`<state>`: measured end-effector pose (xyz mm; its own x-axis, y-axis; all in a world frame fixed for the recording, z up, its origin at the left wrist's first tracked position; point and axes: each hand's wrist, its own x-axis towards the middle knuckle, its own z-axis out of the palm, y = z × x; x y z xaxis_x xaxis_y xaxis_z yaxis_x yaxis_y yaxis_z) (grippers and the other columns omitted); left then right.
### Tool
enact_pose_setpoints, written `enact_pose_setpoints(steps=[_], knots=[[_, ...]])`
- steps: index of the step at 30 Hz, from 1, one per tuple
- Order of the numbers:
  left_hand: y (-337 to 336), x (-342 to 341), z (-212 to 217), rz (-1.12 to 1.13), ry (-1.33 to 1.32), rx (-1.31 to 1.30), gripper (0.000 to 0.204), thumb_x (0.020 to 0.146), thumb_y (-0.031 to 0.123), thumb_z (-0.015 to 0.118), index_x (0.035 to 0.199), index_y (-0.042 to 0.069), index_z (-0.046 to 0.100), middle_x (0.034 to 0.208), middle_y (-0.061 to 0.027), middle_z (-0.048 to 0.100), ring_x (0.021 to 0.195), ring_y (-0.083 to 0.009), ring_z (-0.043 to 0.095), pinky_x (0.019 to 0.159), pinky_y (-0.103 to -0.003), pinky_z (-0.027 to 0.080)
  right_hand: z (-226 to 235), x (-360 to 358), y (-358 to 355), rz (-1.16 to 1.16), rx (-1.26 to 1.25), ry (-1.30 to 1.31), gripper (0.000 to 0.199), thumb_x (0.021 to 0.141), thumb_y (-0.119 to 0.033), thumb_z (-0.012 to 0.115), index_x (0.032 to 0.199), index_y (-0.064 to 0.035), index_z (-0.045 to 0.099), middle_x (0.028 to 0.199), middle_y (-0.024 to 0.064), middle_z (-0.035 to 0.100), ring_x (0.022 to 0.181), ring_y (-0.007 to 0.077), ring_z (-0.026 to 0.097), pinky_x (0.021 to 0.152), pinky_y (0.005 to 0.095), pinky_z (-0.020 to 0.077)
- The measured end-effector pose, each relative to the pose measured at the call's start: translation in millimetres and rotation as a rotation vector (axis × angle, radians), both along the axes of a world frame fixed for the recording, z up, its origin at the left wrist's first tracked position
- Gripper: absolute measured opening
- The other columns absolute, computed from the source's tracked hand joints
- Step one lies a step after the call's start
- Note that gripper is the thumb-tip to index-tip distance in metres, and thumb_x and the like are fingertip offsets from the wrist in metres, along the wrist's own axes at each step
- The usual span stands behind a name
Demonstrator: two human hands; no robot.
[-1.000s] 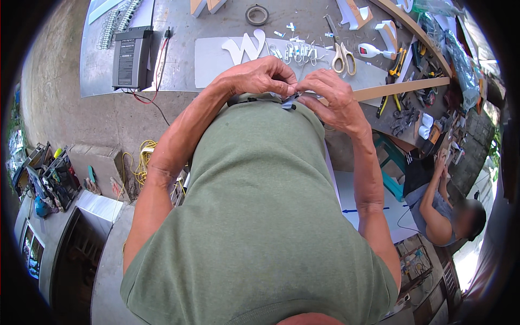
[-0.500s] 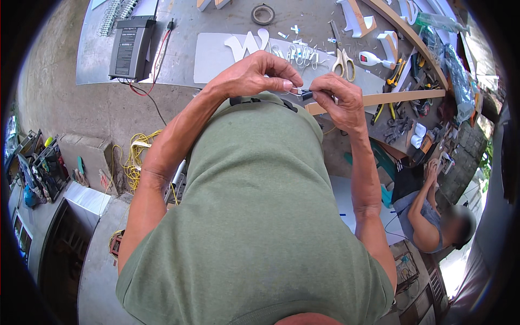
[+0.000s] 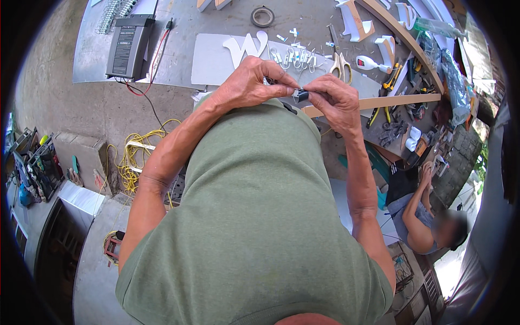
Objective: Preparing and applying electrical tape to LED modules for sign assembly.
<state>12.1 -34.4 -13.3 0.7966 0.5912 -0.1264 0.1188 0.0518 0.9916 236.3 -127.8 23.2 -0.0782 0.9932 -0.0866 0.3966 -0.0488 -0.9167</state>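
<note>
My left hand (image 3: 255,84) is closed in a pinch, its thumb and fingertips at a small white piece (image 3: 296,94). Close against it hangs a small black piece (image 3: 303,96), pinched by my right hand (image 3: 337,100). The fingertips of both hands nearly meet in front of my waist, and they partly hide the join. I cannot tell the kind of either piece. Just beyond the hands, a grey board (image 3: 208,62) bears a white letter-shaped cutout (image 3: 246,47) and a string of small white wired pieces (image 3: 295,58). Scissors (image 3: 341,66) with cream handles lie to their right.
A tape roll (image 3: 262,16) and a dark power box (image 3: 128,49) with red and black leads lie on the metal table. To the right are a white bottle (image 3: 368,63), pliers (image 3: 391,81) and a long tan strip (image 3: 390,101). Another person (image 3: 420,216) sits at lower right.
My left fingertips have moved in closer to my right ones, and the gap with the thin white wire has closed. The view has shifted slightly.
</note>
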Motion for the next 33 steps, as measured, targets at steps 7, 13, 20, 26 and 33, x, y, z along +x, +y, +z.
enact_pose_setpoints(steps=[7, 13, 20, 26, 33], knots=[[-2.5, -0.1, 1.6, 0.039, -0.015, 0.086, 0.019, 0.080, 0.011, 0.080, 0.099, 0.011, 0.081, 0.085, -0.0092, 0.075, 0.078, -0.0192, 0.068, 0.070, -0.034, 0.055, -3.4, -1.2, 1.8, 0.003, -0.055, 0.053, 0.016, 0.076, 0.004, 0.077, 0.090, -0.0036, 0.075, 0.079, -0.0013, 0.065, 0.060, 0.0037, 0.044, 0.051, 0.0233, 0.0327], [-5.7, -0.4, 2.3, 0.027, -0.097, 0.185, 0.019, 0.078, 0.013, 0.081, 0.097, 0.009, 0.080, 0.082, -0.0081, 0.074, 0.077, -0.0195, 0.067, 0.068, -0.035, 0.055, 1.9, -0.6, 3.1, 0.010, -0.141, 0.138, 0.014, 0.075, 0.003, 0.077, 0.087, -0.0034, 0.075, 0.075, -0.0016, 0.062, 0.059, 0.0034, 0.043, 0.050, 0.0240, 0.0319], [-8.2, 4.8, 3.4, 0.007, -0.086, 0.287, 0.022, 0.073, 0.013, 0.085, 0.091, 0.006, 0.076, 0.080, -0.0061, 0.071, 0.077, -0.0195, 0.064, 0.068, -0.033, 0.053, 19.9, -13.0, 7.8, 0.113, -0.064, -0.173, 0.009, 0.076, 0.001, 0.076, 0.084, -0.0013, 0.071, 0.074, 0.0010, 0.062, 0.060, 0.0078, 0.051, 0.052, 0.0255, 0.0385], [-8.3, 6.0, -1.9, 0.015, -0.074, 0.372, 0.016, 0.076, 0.010, 0.082, 0.091, 0.006, 0.075, 0.079, -0.0066, 0.070, 0.077, -0.0200, 0.064, 0.066, -0.035, 0.051, 25.4, -17.3, 7.2, 0.124, -0.026, -0.238, 0.010, 0.078, 0.000, 0.076, 0.085, -0.0009, 0.068, 0.076, 0.0035, 0.063, 0.063, 0.0125, 0.057, 0.056, 0.0286, 0.0449], [-9.0, 2.8, -1.1, 0.059, -0.083, 0.193, 0.015, 0.084, 0.013, 0.077, 0.094, 0.003, 0.076, 0.078, -0.0088, 0.070, 0.075, -0.0200, 0.064, 0.067, -0.034, 0.049, 24.7, -19.9, 3.2, 0.052, -0.062, -0.288, 0.014, 0.081, -0.003, 0.077, 0.094, -0.0016, 0.071, 0.074, 0.0034, 0.061, 0.059, 0.0105, 0.049, 0.054, 0.0280, 0.0410]])
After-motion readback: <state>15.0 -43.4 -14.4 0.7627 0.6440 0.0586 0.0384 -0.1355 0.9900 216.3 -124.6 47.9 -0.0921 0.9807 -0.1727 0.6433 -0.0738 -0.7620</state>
